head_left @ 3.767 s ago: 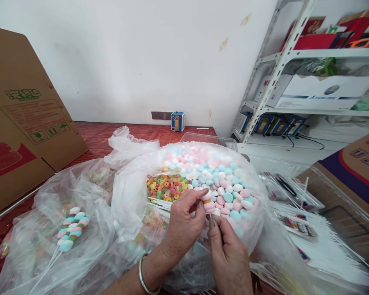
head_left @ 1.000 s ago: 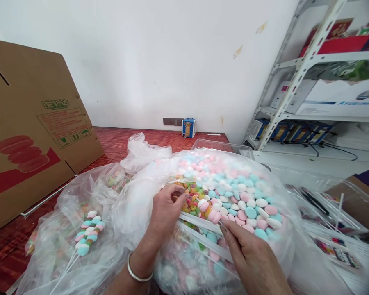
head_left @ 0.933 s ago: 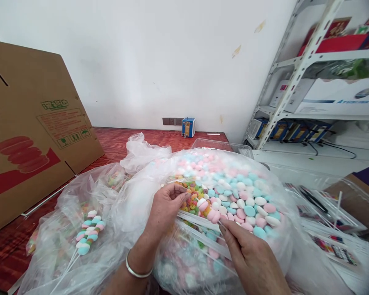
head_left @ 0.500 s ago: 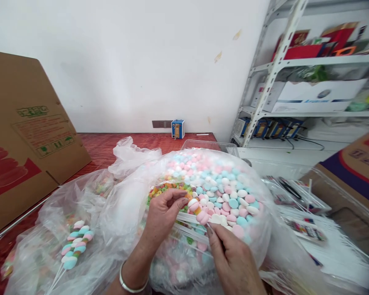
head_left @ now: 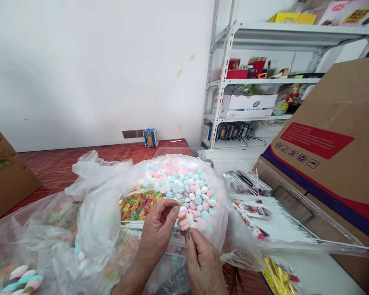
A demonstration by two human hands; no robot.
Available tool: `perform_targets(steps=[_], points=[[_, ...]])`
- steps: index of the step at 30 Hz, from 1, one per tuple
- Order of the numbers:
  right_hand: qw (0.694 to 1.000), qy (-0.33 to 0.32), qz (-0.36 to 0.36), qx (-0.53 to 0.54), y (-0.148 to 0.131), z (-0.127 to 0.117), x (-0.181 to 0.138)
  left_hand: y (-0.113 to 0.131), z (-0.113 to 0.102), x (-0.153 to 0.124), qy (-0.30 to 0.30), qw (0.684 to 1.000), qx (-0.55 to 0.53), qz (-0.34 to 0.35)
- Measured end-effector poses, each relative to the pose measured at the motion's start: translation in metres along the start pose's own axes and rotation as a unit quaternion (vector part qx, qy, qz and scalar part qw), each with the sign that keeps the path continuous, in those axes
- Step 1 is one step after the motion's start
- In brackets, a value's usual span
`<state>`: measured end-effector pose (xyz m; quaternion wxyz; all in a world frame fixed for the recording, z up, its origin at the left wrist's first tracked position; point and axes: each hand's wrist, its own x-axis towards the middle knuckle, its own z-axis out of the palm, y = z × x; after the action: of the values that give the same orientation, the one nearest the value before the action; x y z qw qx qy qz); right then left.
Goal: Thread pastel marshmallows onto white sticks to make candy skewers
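Observation:
My left hand (head_left: 157, 228) is pinched at the top of a small stack of pink, orange and white candies (head_left: 183, 217) on a stick. My right hand (head_left: 203, 260) is closed low on that stick, just under the candies. Both hands sit in front of a big clear plastic bag (head_left: 110, 213) filled with pastel pink, blue and white candies (head_left: 184, 184) and small bright ring candies (head_left: 137, 203). A few white sticks (head_left: 135, 224) lie across the bag's opening by my left hand.
Another clear bag at the lower left holds a finished twisted candy skewer (head_left: 21, 280). White sticks and printed packets (head_left: 258, 211) lie in a clear tray at right. A large cardboard box (head_left: 332, 155) stands on the right, another (head_left: 3, 180) at left. A metal shelf (head_left: 249, 82) is behind.
My view has swung to the right. My left hand left the ring candies and came back to the stick, which now carries an orange ring above the pink candies; my right hand moved left with it.

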<state>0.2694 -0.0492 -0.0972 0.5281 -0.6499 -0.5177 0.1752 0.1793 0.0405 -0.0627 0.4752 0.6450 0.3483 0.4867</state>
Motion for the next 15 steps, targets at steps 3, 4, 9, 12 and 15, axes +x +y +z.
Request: perform_targets(steps=[3, 4, 9, 12, 15], points=[[0.998, 0.014, 0.030, 0.048, 0.008, 0.000, 0.003, 0.005, 0.013, 0.003, -0.041, 0.999, 0.028, -0.001], [0.996, 0.027, 0.045, 0.066, 0.011, -0.003, 0.005, 0.006, 0.016, 0.006, -0.045, 0.998, 0.036, -0.006], [0.989, 0.054, 0.107, 0.087, 0.027, -0.039, 0.020, 0.001, 0.030, 0.033, -0.043, 0.972, 0.228, 0.036], [0.990, 0.070, 0.110, 0.056, 0.033, -0.055, 0.029, -0.008, 0.037, 0.047, -0.052, 0.924, 0.376, 0.042], [0.994, 0.053, 0.088, -0.021, 0.030, -0.059, 0.040, -0.015, 0.043, 0.051, -0.063, 0.915, 0.398, 0.017]])
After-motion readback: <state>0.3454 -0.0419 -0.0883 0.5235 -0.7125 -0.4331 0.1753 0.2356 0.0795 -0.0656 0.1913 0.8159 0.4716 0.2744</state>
